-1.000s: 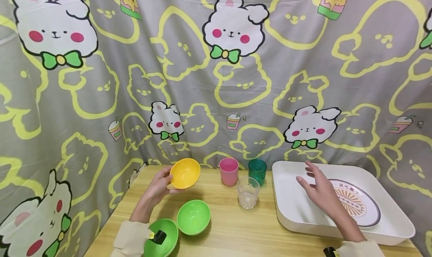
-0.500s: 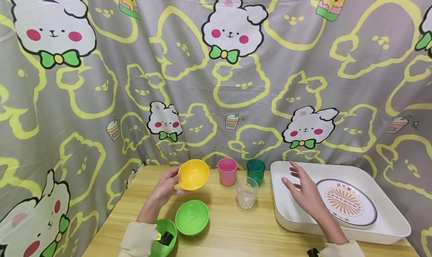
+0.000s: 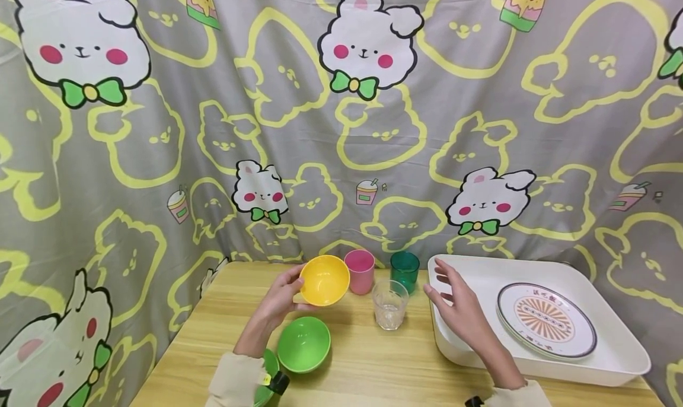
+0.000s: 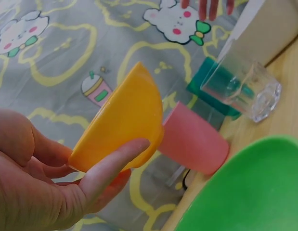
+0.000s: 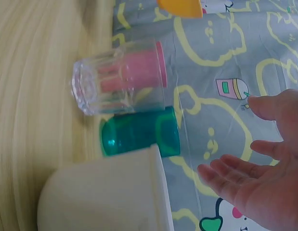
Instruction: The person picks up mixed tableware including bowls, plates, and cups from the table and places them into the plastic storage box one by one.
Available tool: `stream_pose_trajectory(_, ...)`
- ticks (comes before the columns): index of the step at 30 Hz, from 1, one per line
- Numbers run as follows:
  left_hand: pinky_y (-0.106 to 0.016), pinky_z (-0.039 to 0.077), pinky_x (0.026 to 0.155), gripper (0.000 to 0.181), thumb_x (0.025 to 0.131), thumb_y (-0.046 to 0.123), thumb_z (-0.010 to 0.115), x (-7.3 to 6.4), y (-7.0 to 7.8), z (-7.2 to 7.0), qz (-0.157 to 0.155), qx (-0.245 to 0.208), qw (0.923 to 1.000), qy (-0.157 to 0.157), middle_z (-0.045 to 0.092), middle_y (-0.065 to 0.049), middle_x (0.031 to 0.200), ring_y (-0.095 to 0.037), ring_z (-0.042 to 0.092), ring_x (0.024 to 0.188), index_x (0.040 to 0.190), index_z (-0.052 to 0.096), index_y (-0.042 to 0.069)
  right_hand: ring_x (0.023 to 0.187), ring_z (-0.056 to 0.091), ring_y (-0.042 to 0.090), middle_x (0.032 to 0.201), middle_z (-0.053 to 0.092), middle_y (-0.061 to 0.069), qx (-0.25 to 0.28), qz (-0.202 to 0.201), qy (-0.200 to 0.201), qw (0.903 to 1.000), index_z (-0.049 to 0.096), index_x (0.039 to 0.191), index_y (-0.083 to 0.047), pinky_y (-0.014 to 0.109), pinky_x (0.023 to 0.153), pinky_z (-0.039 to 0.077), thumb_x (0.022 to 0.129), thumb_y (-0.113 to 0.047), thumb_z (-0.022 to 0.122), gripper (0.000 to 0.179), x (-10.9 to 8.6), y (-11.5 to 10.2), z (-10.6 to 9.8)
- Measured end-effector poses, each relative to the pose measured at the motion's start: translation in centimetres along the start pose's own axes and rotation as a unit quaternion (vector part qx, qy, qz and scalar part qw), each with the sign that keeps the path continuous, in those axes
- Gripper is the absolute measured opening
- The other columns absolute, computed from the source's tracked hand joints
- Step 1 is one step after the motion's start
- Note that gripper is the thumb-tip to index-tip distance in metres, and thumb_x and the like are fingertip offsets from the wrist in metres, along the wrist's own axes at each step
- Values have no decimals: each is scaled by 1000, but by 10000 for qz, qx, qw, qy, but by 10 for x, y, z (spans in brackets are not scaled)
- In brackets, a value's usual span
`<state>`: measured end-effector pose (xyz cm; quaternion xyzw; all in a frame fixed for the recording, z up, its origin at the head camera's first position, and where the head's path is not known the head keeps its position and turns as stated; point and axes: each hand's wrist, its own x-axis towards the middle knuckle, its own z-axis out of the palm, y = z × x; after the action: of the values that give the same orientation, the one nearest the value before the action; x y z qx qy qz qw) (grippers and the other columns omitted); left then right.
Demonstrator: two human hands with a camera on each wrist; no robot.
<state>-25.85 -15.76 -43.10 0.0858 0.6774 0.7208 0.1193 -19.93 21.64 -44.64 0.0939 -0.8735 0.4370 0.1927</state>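
My left hand (image 3: pixel 280 297) grips a yellow bowl (image 3: pixel 325 281) by its left side, above the table, with the bowl's inside turned toward the head camera. In the left wrist view the thumb lies along the outside of the yellow bowl (image 4: pixel 124 118). A pink cup (image 3: pixel 361 272) stands just behind and right of it. Below the left hand a green bowl (image 3: pixel 304 344) rests on the table, and a second green bowl (image 3: pixel 269 371) is partly hidden by the left sleeve. My right hand (image 3: pixel 460 306) hovers with fingers spread over the white tray's left side, holding nothing.
A clear glass (image 3: pixel 390 306) stands in front of a teal cup (image 3: pixel 404 272), near the tray's left wall. The white tray (image 3: pixel 624 350) on the right holds a patterned plate (image 3: pixel 546 321). A patterned curtain (image 3: pixel 320 128) hangs behind the wooden table (image 3: pixel 368 365).
My left hand has carried the yellow bowl rightward, close to the pink cup. The right hand has moved left across the tray, away from above the plate.
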Motion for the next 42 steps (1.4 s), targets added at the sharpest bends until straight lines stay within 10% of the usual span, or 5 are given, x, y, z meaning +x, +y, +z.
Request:
stream_pose_trajectory(32,-54,61,81,46,109,4,41,-10,-24,68,59,-464,9967,-670,43,-26,139,-30,57,113,153,37,-8,116,64,35,137,59,16,1286,333,-376,9904,44,154,-16,43,87,61,101,-28,68,59,-11,-35,67)
stream_pose_trajectory(42,-52,62,79,45,109,5,45,-9,-23,86,158,-408,9963,-744,43,-24,142,-28,59,110,152,40,-3,103,66,34,134,61,17,1203,289,-597,9905,51,146,-3,29,71,62,100,-3,64,48,-8,-36,63)
